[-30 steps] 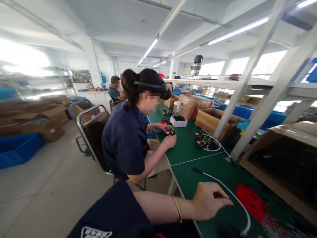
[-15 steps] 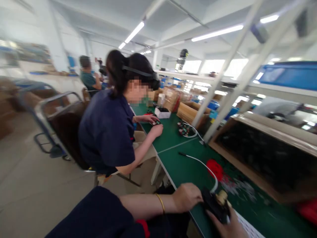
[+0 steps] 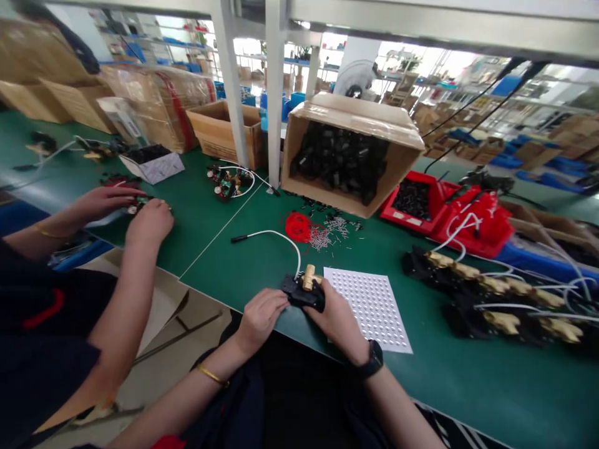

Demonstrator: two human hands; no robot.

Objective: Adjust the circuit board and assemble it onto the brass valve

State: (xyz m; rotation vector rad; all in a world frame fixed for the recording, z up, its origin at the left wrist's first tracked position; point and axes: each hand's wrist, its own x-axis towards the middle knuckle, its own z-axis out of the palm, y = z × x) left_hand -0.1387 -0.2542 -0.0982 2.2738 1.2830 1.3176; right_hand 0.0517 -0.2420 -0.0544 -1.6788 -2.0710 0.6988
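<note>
From the head view, the gaze has swung away from the seated co-worker and down onto the green bench (image 3: 421,386). A second ago only the left hand hung over the mat near the white cable; now both of the person's hands meet at the bench edge on 1 black valve assembly with a brass fitting (image 3: 305,288). So the piece is in hand and being worked, not fetched.

The left hand (image 3: 259,315) is curled, its fingertips pressed to the assembly's left end. The right hand (image 3: 336,317) wraps the assembly from the right and beneath, clamped on it. 1 white cable (image 3: 276,236) loops from the assembly out to the left.

Taking the assembly as the mark: just to its right lies 1 white perforated sheet (image 3: 374,305). Behind it sits 1 red coil of wire (image 3: 298,226) beside a scatter of small pins, too many and too fine to count. Further behind stands 1 tipped cardboard box of black parts (image 3: 349,153). Right of it, 2 red bins (image 3: 449,212), and a row of finished assemblies (image 3: 491,299), at least 5 brass tops showing. Well to the left, 2 hands of a co-worker (image 3: 150,221) close over a small part.
</note>
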